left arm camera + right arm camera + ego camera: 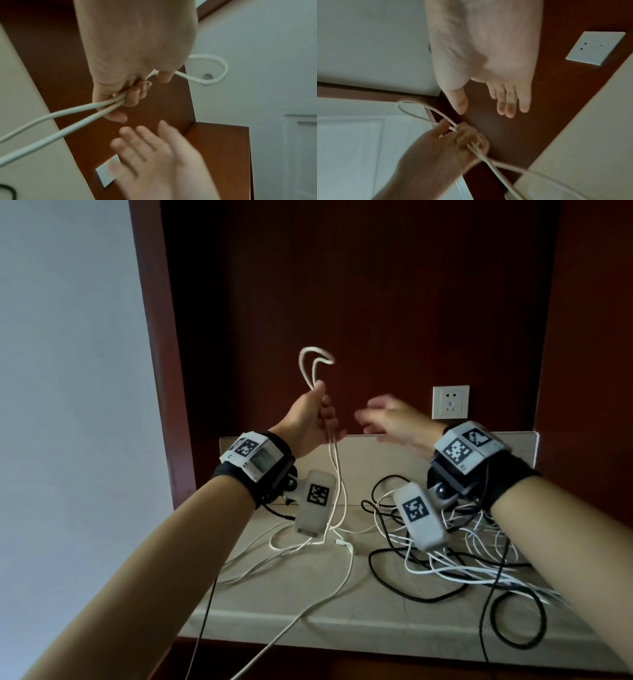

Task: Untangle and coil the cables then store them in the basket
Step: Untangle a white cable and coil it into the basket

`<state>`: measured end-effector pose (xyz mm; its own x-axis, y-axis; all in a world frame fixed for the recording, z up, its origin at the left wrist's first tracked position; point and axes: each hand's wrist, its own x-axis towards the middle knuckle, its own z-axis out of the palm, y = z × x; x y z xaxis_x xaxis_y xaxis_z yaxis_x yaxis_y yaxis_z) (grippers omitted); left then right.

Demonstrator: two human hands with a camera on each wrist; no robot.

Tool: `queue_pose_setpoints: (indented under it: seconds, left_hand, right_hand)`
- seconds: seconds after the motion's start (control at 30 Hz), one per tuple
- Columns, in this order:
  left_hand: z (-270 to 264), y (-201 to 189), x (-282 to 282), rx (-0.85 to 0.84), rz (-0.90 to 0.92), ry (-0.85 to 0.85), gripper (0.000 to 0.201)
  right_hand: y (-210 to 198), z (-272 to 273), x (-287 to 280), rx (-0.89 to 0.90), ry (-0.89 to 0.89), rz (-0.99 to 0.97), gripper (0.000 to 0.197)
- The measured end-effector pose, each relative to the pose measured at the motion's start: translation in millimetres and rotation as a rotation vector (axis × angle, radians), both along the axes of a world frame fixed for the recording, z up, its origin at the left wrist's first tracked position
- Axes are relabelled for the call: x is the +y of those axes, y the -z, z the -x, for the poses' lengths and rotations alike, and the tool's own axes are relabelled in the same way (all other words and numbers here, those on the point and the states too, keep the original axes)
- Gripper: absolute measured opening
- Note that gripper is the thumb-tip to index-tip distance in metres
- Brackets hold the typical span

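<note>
The tangle of cables [455, 546] lay on the right of the bench [308, 604], the wall socket [450, 402] behind it; a looped cable [337, 474] hung left.

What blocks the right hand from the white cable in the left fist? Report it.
Nothing visible. The right hand is open with fingers spread, and only air separates it from the white cable that the left hand grips above the counter. The tangled cables lie below, out of that path.
</note>
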<state>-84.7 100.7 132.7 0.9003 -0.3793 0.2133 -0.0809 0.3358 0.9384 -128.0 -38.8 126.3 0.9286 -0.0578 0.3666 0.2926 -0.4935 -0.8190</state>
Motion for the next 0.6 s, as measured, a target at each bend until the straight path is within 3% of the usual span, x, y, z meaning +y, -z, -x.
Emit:
queue_pose_setpoints:
  seconds: [0.1,0.17,0.33,0.4,0.53,0.6]
  left_hand:
    - [0.9,-6.3,-1.5,0.095,0.226,0.007,0.052]
    - [2.7,-11.3,-0.5,0.125,0.313,0.005,0.053]
    - [8.6,-16.0,11.3,0.117,0.326,0.089,0.055]
    - [11.2,-16.0,15.0,0.098,0.286,0.104,0.054]
    - [5.9,-25.6,28.4,0.074,0.368,-0.047,0.052]
    - [-0.2,-28.7,36.0,0.081,0.43,-0.147,0.05]
  right_hand:
    - [22.5,5.0,12.9,0.174,-0.174,0.231,0.044]
    - [34.5,3.6,21.1,0.183,-0.261,0.248,0.049]
    - [45.8,-11.5,28.2,-0.039,-0.184,0.196,0.045]
    - [44.5,-14.0,30.2,-0.1,-0.2,0.264,0.027]
    - [49.5,-14.0,29.7,-0.017,-0.292,0.354,0.044]
    - [52.9,-16.1,25.3,0.021,-0.286,0.295,0.04]
